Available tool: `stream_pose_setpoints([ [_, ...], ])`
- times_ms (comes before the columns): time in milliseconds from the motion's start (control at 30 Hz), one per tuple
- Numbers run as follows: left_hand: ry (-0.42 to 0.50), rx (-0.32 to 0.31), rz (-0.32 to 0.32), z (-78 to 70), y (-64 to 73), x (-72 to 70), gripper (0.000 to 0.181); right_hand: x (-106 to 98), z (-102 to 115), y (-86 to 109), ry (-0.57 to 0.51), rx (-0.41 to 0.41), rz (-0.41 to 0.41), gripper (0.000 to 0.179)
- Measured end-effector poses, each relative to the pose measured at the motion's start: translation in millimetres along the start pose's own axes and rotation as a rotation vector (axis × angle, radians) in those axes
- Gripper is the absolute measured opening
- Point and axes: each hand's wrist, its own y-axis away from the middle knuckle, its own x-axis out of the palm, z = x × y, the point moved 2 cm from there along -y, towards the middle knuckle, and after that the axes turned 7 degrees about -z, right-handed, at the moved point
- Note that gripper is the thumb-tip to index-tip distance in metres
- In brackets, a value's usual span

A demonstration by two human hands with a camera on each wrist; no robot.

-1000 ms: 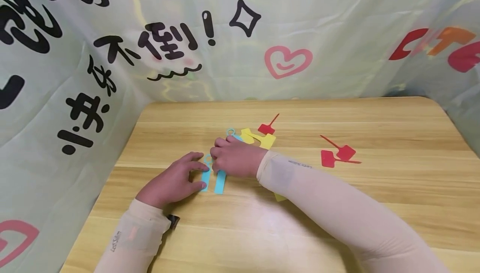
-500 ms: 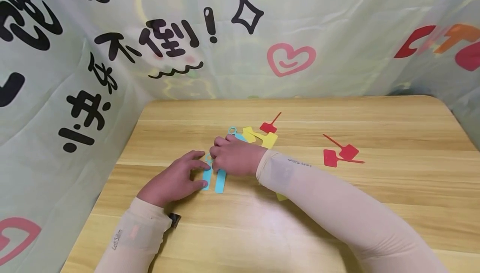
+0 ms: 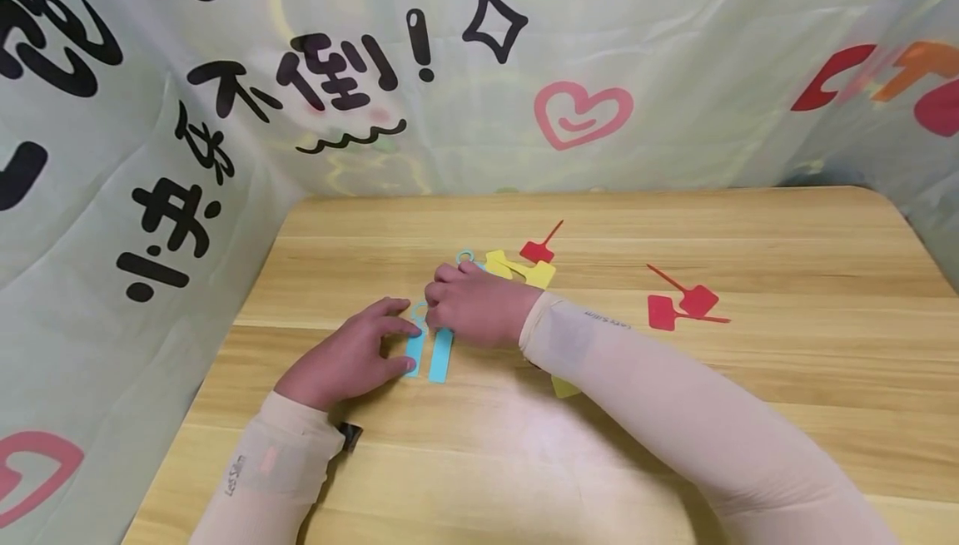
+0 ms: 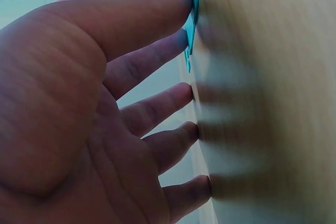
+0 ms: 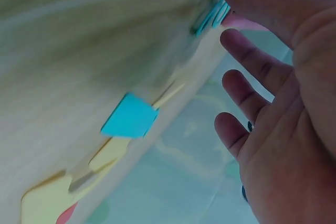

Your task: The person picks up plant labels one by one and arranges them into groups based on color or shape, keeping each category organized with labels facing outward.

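Two flat blue tags with ring ends lie side by side on the wooden table (image 3: 479, 462). My left hand (image 3: 343, 358) stands beside the left blue tag (image 3: 414, 355), thumb and index fingertip touching it. Its other fingers spread straight, their tips at the tabletop in the left wrist view. My right hand (image 3: 483, 305) reaches over the upper part of the right blue tag (image 3: 440, 358) and appears to pinch it; its index finger is hidden in the right wrist view. Another blue tag (image 5: 131, 116) lies beyond that hand, mostly covered by it in the head view.
Yellow tags (image 3: 541, 274) lie just beyond my right hand, with a red tag (image 3: 536, 252) behind them. Two more red tags (image 3: 700, 301) lie to the right. Part of a yellow piece (image 3: 565, 387) shows under my right forearm. A printed cloth (image 3: 674, 71) hangs behind the table.
My right hand has shifted very slightly right, and the right blue tag tilts a little more at its upper end. My left hand stays in place. The head view has shifted slightly.
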Motion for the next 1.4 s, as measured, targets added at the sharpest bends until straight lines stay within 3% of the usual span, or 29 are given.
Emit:
stream_pose_setpoints([
  [167,-0.011,-0.004,-0.002,-1.0,0.5,-0.4,0.038,-1.3,-15.3,6.5,-0.070,0.071,-0.012,0.025],
  [333,-0.006,-0.027,-0.001,-2.6,0.9,-1.1,0.037,-3.8,-31.9,14.0,-0.094,0.209,-0.024,0.029],
  [500,-0.006,-0.039,0.001,-3.0,1.4,-1.7,0.037,-2.6,-42.3,17.5,-0.104,0.344,-0.048,0.017],
  [800,-0.002,-0.042,0.003,-2.6,1.3,-1.3,0.037,7.3,-50.1,15.5,-0.166,0.574,-0.051,0.029],
  [1133,0.007,-0.046,0.004,-1.9,0.3,-0.5,0.036,13.9,-48.5,8.9,-0.180,0.671,-0.038,0.024],
  [1400,0.014,-0.045,0.008,-1.6,0.9,-1.0,0.037,8.9,-41.6,13.6,-0.250,0.781,-0.078,0.029],
])
